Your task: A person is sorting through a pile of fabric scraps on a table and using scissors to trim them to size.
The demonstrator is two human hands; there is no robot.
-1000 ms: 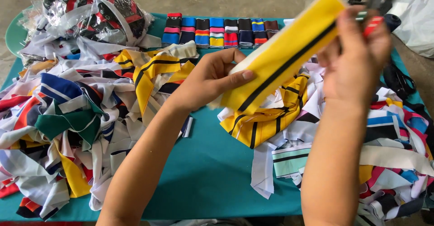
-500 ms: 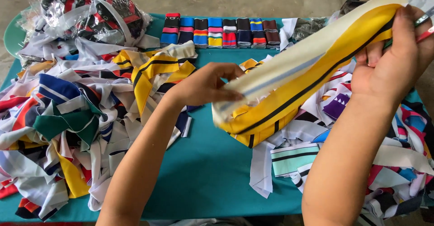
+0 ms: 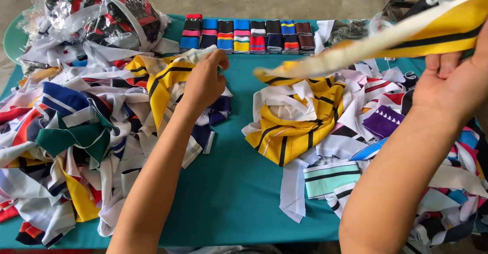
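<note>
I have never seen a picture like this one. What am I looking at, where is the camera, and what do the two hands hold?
No machine is here: these are a person's two bare hands. The single picture comes from a camera worn on the person's head, looking down, so both forearms enter from the bottom edge. Below is a table with a teal cover. On it lie heaps of cut fabric strips in many colours, a yellow and black striped pile in the middle, a row of folded striped bands at the far edge, and a clear plastic bag of fabric. The right hand lifts a long yellow strip. The left hand touches the heap on the left; I cannot tell whether it grips anything.
</note>
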